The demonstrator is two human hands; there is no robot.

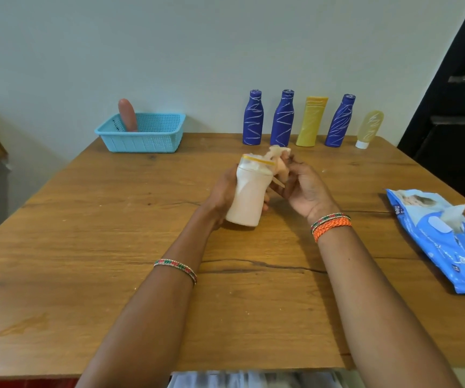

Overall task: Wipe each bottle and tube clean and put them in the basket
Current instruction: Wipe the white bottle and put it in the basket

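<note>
My left hand [222, 191] grips a white bottle [249, 197], held tilted just above the table's middle. My right hand [304, 189] pinches a crumpled wipe [277, 158] against the bottle's top. A light blue basket [141, 135] stands at the back left with one pinkish tube [127, 114] upright in it. Along the back edge stand three dark blue bottles [252, 117] [284, 119] [340, 121] with white scribbles, a yellow tube [311, 121] and a pale translucent tube [368, 128] resting on its white cap.
A blue pack of wet wipes [444, 236] lies at the right edge of the wooden table [113, 247], one wipe sticking out of its opening. A pale wall rises behind the table and a dark doorway stands at the far right.
</note>
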